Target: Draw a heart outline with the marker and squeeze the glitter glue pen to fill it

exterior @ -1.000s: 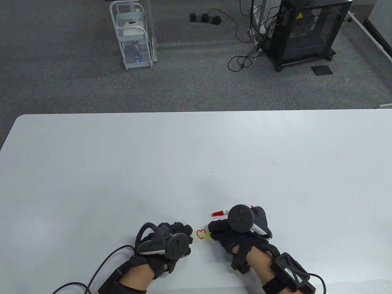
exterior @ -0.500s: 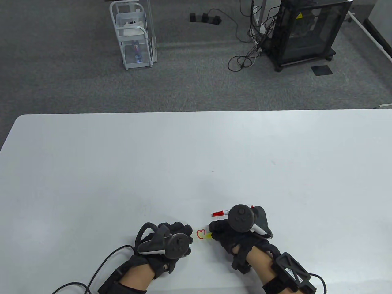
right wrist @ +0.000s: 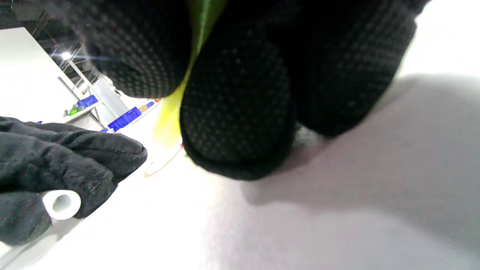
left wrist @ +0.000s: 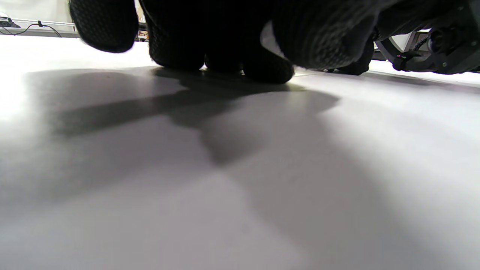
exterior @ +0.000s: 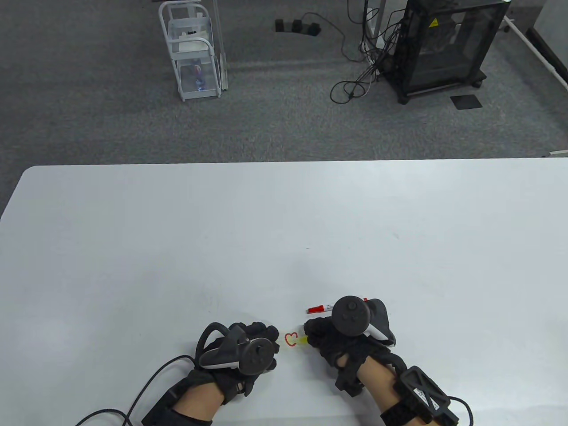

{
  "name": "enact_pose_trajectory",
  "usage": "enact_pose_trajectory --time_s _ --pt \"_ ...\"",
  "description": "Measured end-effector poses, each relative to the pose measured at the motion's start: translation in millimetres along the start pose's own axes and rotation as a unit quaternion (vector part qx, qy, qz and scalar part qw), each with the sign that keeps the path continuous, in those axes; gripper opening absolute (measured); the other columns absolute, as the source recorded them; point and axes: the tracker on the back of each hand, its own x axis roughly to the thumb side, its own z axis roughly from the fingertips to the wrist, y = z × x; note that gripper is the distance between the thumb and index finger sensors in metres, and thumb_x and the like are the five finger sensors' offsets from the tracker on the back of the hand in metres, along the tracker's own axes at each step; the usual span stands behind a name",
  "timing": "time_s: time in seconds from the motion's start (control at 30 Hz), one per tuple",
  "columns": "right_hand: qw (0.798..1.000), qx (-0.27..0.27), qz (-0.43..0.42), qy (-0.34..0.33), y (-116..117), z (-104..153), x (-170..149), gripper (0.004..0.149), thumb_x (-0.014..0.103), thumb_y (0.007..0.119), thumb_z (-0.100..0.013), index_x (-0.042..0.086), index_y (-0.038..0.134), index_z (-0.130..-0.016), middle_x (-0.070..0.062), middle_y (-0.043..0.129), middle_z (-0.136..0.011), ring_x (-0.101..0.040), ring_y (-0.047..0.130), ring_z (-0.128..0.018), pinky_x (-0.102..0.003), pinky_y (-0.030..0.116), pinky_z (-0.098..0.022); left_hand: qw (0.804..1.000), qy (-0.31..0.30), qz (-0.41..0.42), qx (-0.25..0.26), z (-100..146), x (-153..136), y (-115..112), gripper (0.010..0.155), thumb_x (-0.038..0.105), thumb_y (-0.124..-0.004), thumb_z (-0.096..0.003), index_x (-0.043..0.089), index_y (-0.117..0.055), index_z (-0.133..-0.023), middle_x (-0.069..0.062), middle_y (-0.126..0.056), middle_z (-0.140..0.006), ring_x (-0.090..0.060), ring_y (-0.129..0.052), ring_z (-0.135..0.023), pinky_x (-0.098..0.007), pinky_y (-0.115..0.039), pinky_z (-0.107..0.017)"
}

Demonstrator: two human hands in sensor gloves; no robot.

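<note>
A small red heart outline [exterior: 290,339] is drawn on the white table [exterior: 284,230] near its front edge. My right hand [exterior: 321,337] pinches a yellow-green glitter glue pen [exterior: 302,341], whose tip points left at the heart's right side. In the right wrist view the pen [right wrist: 170,120] runs down between my gloved fingers [right wrist: 240,112] to the faint heart line [right wrist: 161,165]. The red marker [exterior: 317,309] lies capped on the table just behind my right hand. My left hand [exterior: 262,337] rests curled left of the heart and holds a small white cap [right wrist: 62,204].
Beyond the table's far edge is grey carpet with a white wire cart [exterior: 195,53], a black cabinet [exterior: 443,44] and loose cables [exterior: 359,66]. A black cable [exterior: 146,390] trails from my left wrist over the front edge.
My right hand has shifted very slightly to the right with the pen; the left hand, marker and heart have not moved.
</note>
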Motion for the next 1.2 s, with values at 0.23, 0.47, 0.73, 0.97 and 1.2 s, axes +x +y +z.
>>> enact_pose_trajectory --time_s 0.23,0.47,0.73,0.97,1.2 --pt "1.000 0.017 0.007 -0.004 0 0 2 0.045 0.031 0.086 -0.042 0.010 0.090 -0.081 -0.012 0.104 -0.060 -0.014 0.111 -0.033 -0.039 0.096 -0.032 1.000 0.000 0.000 0.000 0 0 0 0.046 0.049 -0.075 -0.0500 0.025 -0.079 -0.089 0.000 -0.072 -0.110 -0.029 -0.072 -0.101 -0.056 -0.066 -0.069" --pt "1.000 0.026 0.003 -0.003 -1 -1 0 0.045 0.031 0.086 -0.042 0.010 0.090 -0.081 -0.012 0.104 -0.060 -0.014 0.111 -0.033 -0.039 0.096 -0.032 1.000 0.000 0.001 -0.001 0 0 0 0.046 0.049 -0.075 -0.0500 0.025 -0.079 -0.089 0.000 -0.072 -0.110 -0.029 -0.072 -0.101 -0.056 -0.066 -0.069" --pt "1.000 0.018 -0.004 0.001 -1 0 -1 0.045 0.031 0.086 -0.042 0.009 0.090 -0.081 -0.012 0.104 -0.060 -0.014 0.111 -0.033 -0.038 0.097 -0.032 1.000 0.000 0.001 -0.001 0 0 0 0.046 0.049 -0.075 -0.0500 0.025 -0.079 -0.089 0.000 -0.072 -0.111 -0.029 -0.072 -0.101 -0.056 -0.066 -0.069" --pt "0.999 0.001 -0.031 0.017 -4 -1 -8 0.046 0.031 0.086 -0.042 0.007 0.089 -0.081 -0.013 0.104 -0.060 -0.013 0.112 -0.032 -0.036 0.099 -0.029 1.000 0.001 0.001 -0.001 0 0 0 0.046 0.049 -0.075 -0.0499 0.025 -0.078 -0.089 0.000 -0.072 -0.111 -0.029 -0.072 -0.101 -0.056 -0.066 -0.069" --pt "0.999 0.005 -0.026 0.020 -5 -3 -8 0.046 0.031 0.087 -0.042 0.008 0.090 -0.081 -0.012 0.105 -0.059 -0.012 0.112 -0.030 -0.035 0.099 -0.028 1.000 0.001 0.001 -0.001 0 0 0 0.046 0.049 -0.075 -0.0499 0.025 -0.078 -0.090 0.000 -0.072 -0.111 -0.029 -0.072 -0.101 -0.056 -0.066 -0.069"
